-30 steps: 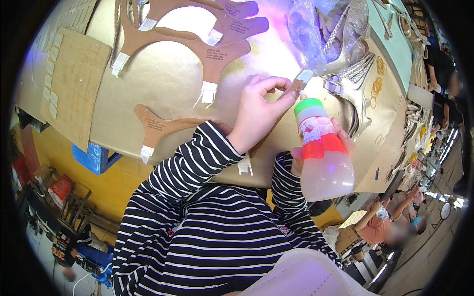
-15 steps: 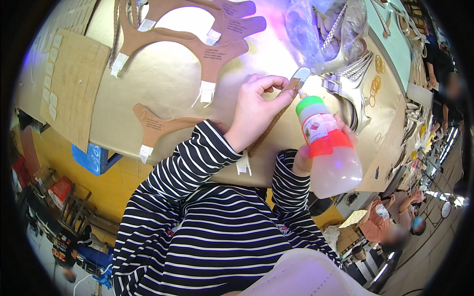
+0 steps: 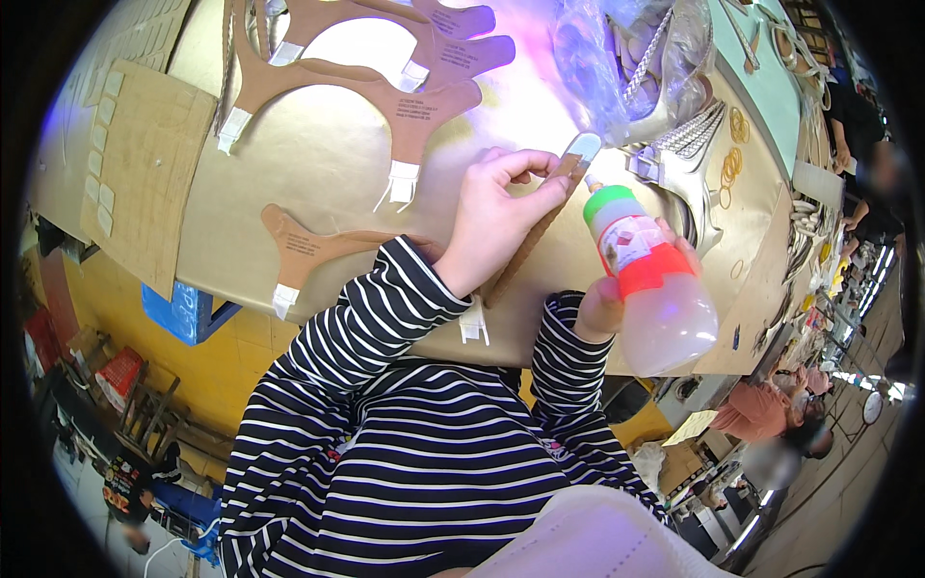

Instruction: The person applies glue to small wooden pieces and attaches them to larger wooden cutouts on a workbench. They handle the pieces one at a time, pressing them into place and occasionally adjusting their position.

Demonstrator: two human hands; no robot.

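My left hand [image 3: 493, 217] pinches a narrow brown leather strap [image 3: 523, 260] between thumb and fingers. The strap's far end has a pale rounded tip [image 3: 584, 146]. My right hand [image 3: 601, 306] is wrapped round a translucent squeeze bottle [image 3: 672, 332] with a green cap, red tape and a printed label. The bottle tilts, its nozzle [image 3: 593, 181] just right of the strap and a little apart from it. Beside my left sleeve lies a brown forked leather piece [image 3: 301, 241] with white tabs; my arm hides part of it.
More brown curved leather pieces [image 3: 420, 123] lie at the back left, near a tan board [image 3: 154, 164] bearing pale patches. At the back right are a clear plastic bag [image 3: 597, 87], silver braided straps [image 3: 689, 144] and rubber bands [image 3: 732, 169]. Other people [image 3: 756, 409] are beyond the table.
The bottle in my right hand has moved slightly right, and its nozzle has come away from the strap. My left hand has barely moved and still holds the strap.
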